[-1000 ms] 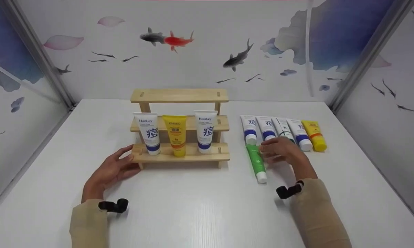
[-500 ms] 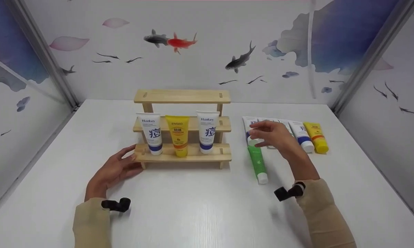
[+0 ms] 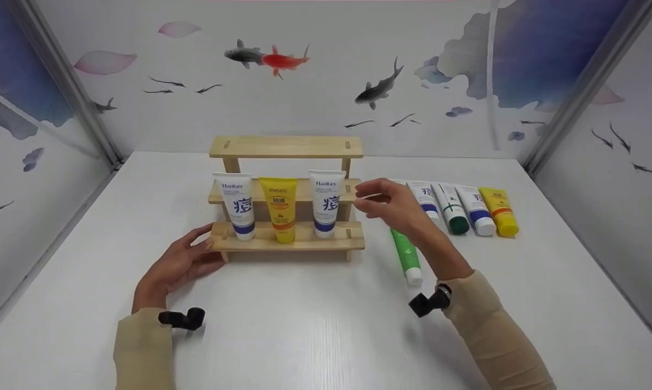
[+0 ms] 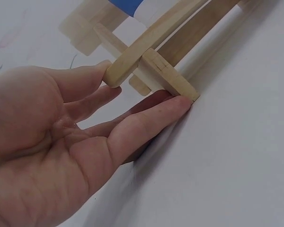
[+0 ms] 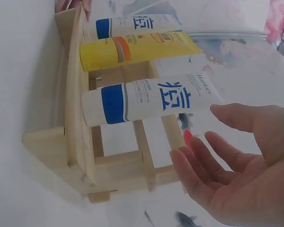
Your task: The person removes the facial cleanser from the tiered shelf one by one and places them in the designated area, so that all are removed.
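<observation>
A three-step wooden display rack (image 3: 286, 147) stands on the table. On its lowest step, two white tubes with blue bands, the left tube (image 3: 236, 206) and the right tube (image 3: 326, 203), stand cap-down either side of a yellow tube (image 3: 281, 210). My left hand (image 3: 176, 262) holds the rack's left end. In the left wrist view, the thumb is at the step's end (image 4: 125, 66) and a finger touches the leg (image 4: 168, 75). Holding nothing, my right hand (image 3: 393, 208) hovers beside the right white tube, fingers loosely bent, thumb near its upper end in the right wrist view.
Right of the rack lies a row of tubes: white ones with blue caps, a white tube with a dark green cap (image 3: 450, 208), and a yellow tube (image 3: 499, 212). A green tube (image 3: 407, 257) lies in front, partly behind my right hand. Printed walls (image 3: 304, 108) enclose the table.
My right hand has moved left from above the lying tubes to the rack's right side, uncovering the dark green cap. My left hand stays at the rack's end.
</observation>
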`<state>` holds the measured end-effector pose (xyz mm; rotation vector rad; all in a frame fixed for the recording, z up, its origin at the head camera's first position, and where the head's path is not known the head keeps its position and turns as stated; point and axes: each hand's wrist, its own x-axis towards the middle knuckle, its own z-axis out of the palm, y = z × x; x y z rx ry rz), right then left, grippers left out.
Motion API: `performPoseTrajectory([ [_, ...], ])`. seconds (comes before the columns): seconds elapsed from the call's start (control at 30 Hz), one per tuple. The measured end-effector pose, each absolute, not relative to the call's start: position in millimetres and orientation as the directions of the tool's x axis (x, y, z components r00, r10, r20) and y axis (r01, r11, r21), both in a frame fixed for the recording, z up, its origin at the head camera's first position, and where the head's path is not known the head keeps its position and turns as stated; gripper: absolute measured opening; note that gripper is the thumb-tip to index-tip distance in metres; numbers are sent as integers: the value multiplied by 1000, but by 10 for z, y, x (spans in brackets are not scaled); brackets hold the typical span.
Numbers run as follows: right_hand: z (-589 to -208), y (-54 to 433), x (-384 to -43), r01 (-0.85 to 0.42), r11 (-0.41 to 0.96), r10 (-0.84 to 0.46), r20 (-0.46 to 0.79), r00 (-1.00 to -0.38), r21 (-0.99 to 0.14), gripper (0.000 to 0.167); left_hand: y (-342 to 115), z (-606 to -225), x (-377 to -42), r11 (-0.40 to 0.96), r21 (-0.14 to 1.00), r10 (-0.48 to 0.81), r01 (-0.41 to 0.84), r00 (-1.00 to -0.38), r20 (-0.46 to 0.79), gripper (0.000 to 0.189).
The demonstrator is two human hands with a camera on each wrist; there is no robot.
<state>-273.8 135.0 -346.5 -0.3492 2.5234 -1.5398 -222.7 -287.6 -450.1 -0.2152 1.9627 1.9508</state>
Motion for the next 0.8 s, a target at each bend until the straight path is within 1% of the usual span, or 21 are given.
performPoseTrajectory([
  [0.1,-3505,1237,-2751,-142,423,-286,17,-958,-895,45,-2877,-4493,-2219,31,931,147,-364,-920,-364,68],
  [0.23,-3574,1114,-2788,-143,380,-275,36,-961,-914,46,-2872,-4492,-2219,35,933,146,-359,-921,-360,68],
  [0.37,-3644,1023,-2832,-117,351,-267,21,-964,-929,51,-2882,-4496,-2215,49,934,144,-353,-923,-356,67],
  [0.57,-3703,926,-2884,-95,350,-268,-3,-963,-932,56,-2897,-4485,-2213,49,936,154,-348,-924,-351,68],
  [0.67,-3719,892,-2908,-97,335,-274,1,-962,-937,55,-2900,-4482,-2218,53,936,150,-347,-924,-351,67],
  [0.8,-3743,872,-2923,-91,322,-278,-2,-961,-943,49,-2886,-4496,-2226,54,935,148,-350,-924,-354,66],
])
